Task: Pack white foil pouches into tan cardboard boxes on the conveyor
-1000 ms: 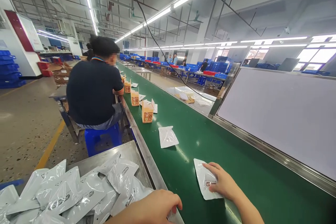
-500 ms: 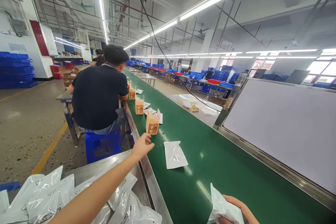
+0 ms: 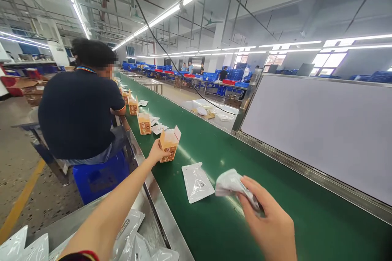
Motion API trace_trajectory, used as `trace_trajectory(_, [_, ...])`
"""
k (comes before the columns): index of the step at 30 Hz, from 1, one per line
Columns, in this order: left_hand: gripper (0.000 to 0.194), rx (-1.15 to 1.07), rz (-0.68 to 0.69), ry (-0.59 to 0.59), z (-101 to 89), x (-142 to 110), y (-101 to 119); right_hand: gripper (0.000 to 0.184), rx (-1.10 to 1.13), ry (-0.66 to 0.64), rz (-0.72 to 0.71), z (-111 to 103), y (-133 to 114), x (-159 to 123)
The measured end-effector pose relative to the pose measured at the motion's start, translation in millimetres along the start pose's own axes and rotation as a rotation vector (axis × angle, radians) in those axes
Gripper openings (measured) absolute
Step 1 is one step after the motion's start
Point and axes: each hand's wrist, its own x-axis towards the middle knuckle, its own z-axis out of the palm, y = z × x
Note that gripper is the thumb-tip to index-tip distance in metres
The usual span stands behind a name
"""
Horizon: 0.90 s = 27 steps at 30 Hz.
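My left hand (image 3: 157, 153) reaches far forward and grips an open orange carton (image 3: 169, 143) standing on the green conveyor belt (image 3: 263, 195). My right hand (image 3: 269, 220) holds a white plastic pouch (image 3: 229, 182) pinched in its fingers above the belt. Another flat white pouch (image 3: 197, 181) lies on the belt between my hands. Further up the belt stand two more orange cartons (image 3: 144, 123) with loose pouches beside them.
A person in a dark shirt (image 3: 78, 110) sits on a blue stool (image 3: 98, 177) at the belt's left side. A steel side table (image 3: 92, 216) near me holds several white pouches (image 3: 128, 228). A white panel (image 3: 318, 130) walls the belt's right edge.
My left hand moved forward and took hold of the nearest orange carton. My right hand lifted its pouch off the belt and carried it up and forward.
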Motion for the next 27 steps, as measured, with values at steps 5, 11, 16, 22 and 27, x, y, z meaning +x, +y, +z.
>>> trace_trajectory(5, [0.070, 0.053, 0.264, -0.151, 10.8, -82.8, 65.8, 0.026, -0.063, 0.473, -0.478, 6.2, -53.9, 29.6])
trace_trajectory(11, [0.058, 0.192, 0.417, 0.053, 24.6, -169.0, 110.7, 0.026, -0.128, 0.379, -0.674, -2.8, -69.6, 19.8])
trace_trajectory(16, [0.050, 0.254, 0.779, 0.088, 34.0, -190.8, 102.8, 0.033, 0.024, -0.289, -0.734, -27.2, -61.0, 0.7])
trace_trajectory(22, [0.053, 0.316, 1.006, -0.050, 55.9, -229.1, 92.1, 0.043, 0.097, -1.052, -0.484, -61.2, -49.9, -10.6])
trace_trajectory(27, [0.067, 0.340, 0.572, -0.149, 89.0, -257.8, 75.0, 0.038, 0.031, -0.763, -0.274, -61.7, -31.9, -34.9])
